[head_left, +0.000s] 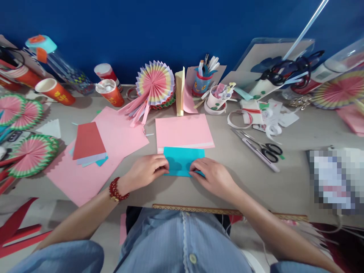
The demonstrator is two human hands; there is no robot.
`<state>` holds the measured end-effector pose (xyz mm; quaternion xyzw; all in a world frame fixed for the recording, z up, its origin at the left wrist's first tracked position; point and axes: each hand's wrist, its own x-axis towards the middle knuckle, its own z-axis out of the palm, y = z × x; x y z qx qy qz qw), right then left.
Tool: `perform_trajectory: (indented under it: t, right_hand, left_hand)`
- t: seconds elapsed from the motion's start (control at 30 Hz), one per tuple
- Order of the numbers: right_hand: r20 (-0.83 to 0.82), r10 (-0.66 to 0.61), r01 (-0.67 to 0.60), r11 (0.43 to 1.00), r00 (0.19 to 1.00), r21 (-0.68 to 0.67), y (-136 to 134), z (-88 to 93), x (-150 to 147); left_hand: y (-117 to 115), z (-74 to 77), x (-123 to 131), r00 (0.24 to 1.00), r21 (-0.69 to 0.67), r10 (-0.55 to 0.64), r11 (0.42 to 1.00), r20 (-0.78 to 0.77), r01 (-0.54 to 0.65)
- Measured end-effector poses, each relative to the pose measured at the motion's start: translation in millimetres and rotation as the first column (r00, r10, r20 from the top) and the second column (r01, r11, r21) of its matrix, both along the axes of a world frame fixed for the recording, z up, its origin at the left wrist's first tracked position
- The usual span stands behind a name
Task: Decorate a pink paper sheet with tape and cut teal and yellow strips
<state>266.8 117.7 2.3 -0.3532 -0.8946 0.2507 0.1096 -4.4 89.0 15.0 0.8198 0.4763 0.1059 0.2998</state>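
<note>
A sheet of turquoise paper [184,159] lies on the desk in front of me, with a narrow folded strip along its near edge. My left hand [150,169] pinches its near left corner, the fingers pressed together. At the near right corner my right hand [212,175] is closed on the paper in the same way. Just behind lies pink paper [183,131], whose near edge touches or slips under the turquoise sheet; which of the two I cannot tell. A red beaded bracelet [117,189] circles the left wrist.
Left lie large pink sheets [122,132] with red paper [89,141] on top. Scissors [263,146] and a slim pale cutter [260,154] lie right. Pleated paper fans [155,81], orange paper cups [110,93] and a pen holder [201,81] stand along the blue wall [182,30].
</note>
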Motion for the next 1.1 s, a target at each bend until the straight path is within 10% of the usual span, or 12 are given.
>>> perform_trajectory:
  t: [1.1]
  right_hand:
    - [-0.149, 0.042, -0.067, 0.984, 0.988, -0.163, 9.3, 1.6, 11.4]
  left_hand:
    - [0.6, -4.0, -3.3, 0.996, 0.038, -0.085, 0.996, -0.034, 0.086]
